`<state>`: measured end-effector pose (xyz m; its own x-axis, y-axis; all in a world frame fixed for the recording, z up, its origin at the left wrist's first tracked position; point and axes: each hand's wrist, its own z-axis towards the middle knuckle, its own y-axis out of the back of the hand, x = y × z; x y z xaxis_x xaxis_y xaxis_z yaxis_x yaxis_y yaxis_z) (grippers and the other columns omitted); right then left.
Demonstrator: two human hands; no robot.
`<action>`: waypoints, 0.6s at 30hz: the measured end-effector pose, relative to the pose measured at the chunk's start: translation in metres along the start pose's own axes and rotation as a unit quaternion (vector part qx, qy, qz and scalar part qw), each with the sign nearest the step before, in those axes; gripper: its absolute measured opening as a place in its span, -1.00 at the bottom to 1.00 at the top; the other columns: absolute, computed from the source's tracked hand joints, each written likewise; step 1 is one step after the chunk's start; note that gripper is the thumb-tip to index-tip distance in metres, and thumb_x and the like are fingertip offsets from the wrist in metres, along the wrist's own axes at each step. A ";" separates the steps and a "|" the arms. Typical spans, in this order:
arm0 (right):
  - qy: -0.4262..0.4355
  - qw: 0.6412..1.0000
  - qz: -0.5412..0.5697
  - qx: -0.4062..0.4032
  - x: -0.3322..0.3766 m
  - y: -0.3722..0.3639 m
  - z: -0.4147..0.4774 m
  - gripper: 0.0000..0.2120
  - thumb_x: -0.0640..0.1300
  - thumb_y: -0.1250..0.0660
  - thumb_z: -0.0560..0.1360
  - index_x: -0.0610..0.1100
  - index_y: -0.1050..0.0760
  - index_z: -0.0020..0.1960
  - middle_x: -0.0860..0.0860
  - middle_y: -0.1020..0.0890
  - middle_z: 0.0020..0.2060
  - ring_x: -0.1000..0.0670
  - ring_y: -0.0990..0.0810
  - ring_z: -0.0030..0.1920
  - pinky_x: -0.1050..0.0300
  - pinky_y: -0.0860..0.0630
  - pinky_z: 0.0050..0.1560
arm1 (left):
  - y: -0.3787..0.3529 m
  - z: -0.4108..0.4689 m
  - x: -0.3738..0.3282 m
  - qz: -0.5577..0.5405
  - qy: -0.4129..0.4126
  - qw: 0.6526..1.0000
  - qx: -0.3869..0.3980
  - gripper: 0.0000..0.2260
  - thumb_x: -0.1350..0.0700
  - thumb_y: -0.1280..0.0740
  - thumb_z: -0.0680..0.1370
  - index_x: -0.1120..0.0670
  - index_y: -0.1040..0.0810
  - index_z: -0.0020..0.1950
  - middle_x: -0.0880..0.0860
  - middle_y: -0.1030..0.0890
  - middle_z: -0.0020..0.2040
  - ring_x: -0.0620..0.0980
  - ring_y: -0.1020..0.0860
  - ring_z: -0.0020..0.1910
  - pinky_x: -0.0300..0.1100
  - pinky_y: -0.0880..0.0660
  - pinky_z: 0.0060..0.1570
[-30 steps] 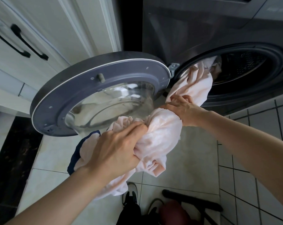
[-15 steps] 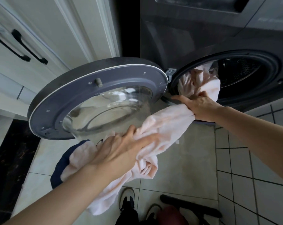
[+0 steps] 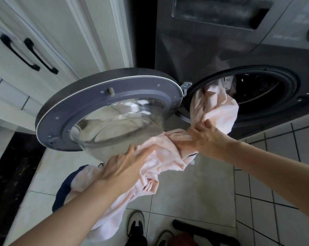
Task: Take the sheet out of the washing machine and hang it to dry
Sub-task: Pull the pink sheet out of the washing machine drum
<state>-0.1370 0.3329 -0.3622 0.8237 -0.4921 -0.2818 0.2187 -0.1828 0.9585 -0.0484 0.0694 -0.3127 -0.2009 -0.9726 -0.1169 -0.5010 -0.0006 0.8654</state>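
A pale pink sheet (image 3: pixel 169 157) trails in a twisted rope from the dark drum opening (image 3: pixel 256 91) of the grey washing machine (image 3: pixel 194 41) down toward the floor. My right hand (image 3: pixel 203 137) grips the sheet just below the drum's lower left rim. My left hand (image 3: pixel 125 164) lies on the sheet lower down with its fingers stretched out flat. More sheet hangs under my left forearm, with a dark blue edge (image 3: pixel 65 189) showing. Part of the sheet is still inside the drum.
The round machine door (image 3: pixel 97 110) with its glass bowl stands swung open to the left, close above my left hand. White cabinets with black handles (image 3: pixel 29 52) are at the left. Tiled floor (image 3: pixel 194 192) lies below, with my shoes (image 3: pixel 135 226) and a dark stand at the bottom.
My left hand let go of its bunched grip and now lies flat on the sheet. My right hand moved back up to the drum rim and took a fresh hold there.
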 end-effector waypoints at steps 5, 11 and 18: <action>-0.101 0.986 0.130 -0.034 0.047 0.033 0.027 -0.45 -0.31 -0.16 0.33 -0.15 -0.20 0.32 -0.09 -0.58 -0.24 -0.16 -0.57 -0.30 -0.03 -0.45 -0.26 | -0.013 0.001 -0.022 0.035 -0.017 0.997 -0.066 -0.21 0.00 -0.24 0.52 -0.11 0.29 0.51 0.05 -0.39 0.11 0.10 -0.60 -0.07 -0.09 -0.38 -0.24; -0.195 0.911 0.357 -0.072 0.061 0.070 0.023 -0.45 -0.16 -0.34 0.31 -0.03 -0.02 0.08 0.00 -0.51 -0.15 -0.06 -0.46 -0.21 0.07 -0.28 -0.05 | -0.016 0.004 -0.010 -0.064 0.056 0.993 -0.080 -0.25 0.08 -0.27 0.54 -0.18 0.20 0.49 0.04 -0.42 0.15 0.14 -0.59 -0.05 -0.03 -0.48 -0.16; -0.226 0.847 0.465 -0.123 0.075 0.086 0.033 -0.38 -0.24 -0.45 0.29 -0.03 -0.06 0.07 0.07 -0.43 -0.05 0.04 -0.46 -0.16 0.02 -0.45 -0.11 | -0.002 0.004 -0.015 -0.192 0.058 0.974 -0.101 -0.19 0.03 -0.34 0.53 -0.41 0.23 0.40 0.01 -0.43 0.25 0.14 -0.57 -0.03 -0.03 -0.50 -0.15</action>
<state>-0.0737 0.2522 -0.3020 0.4269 -0.6111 0.6665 -0.2674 0.6188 0.7386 -0.0473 0.0851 -0.3148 0.0723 -0.9113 -0.4055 -0.3421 -0.4045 0.8482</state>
